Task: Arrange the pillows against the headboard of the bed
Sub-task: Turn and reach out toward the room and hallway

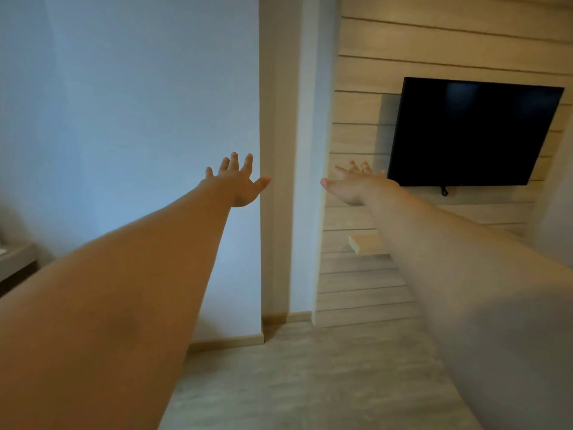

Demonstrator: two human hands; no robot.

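Note:
Both my arms are stretched straight out in front of me at chest height. My left hand [237, 181] is open, fingers spread, holding nothing, in front of a white wall. My right hand [356, 184] is also open with fingers apart and empty, in front of a wood-panelled wall. No pillows, bed or headboard are in view.
A black television [471, 131] hangs on the wood-slat wall [366, 72] at right, with a small wooden shelf [367, 243] below it. A white wall corner column [288, 150] stands between my hands. Light wood floor [310, 383] lies below. A counter edge [17, 259] shows at far left.

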